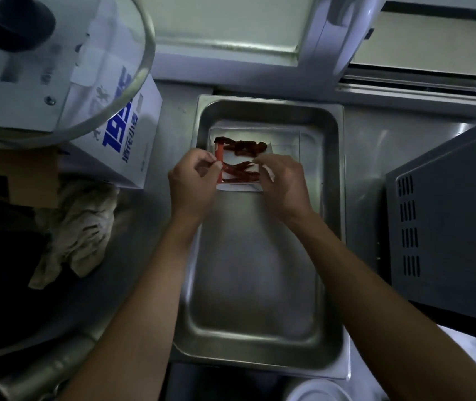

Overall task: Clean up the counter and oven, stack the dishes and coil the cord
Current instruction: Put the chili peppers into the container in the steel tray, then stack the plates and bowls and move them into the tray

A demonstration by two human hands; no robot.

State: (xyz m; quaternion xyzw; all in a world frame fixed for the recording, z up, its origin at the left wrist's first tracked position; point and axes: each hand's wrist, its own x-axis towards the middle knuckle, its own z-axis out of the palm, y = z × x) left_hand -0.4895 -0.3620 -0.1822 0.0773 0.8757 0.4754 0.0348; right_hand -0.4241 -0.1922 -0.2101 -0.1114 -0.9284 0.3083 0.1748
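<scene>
A steel tray (263, 285) on the tabletop (375, 157) holds a packet (241, 163) of red strips at 12 o'clock; left hand (192, 180) and right hand (284, 183) pinch its sides. Oven (448, 227) at 3 o'clock, rag (77, 227) at 9.

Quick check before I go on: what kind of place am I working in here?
Probably a commercial kitchen: a stainless steel counter, a deep steel pan on it, and a grey oven on the right.

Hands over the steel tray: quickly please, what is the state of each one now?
Left hand: pinches the left edge of the clear packet of red food.
Right hand: fingers curled on the packet's right edge.
</scene>
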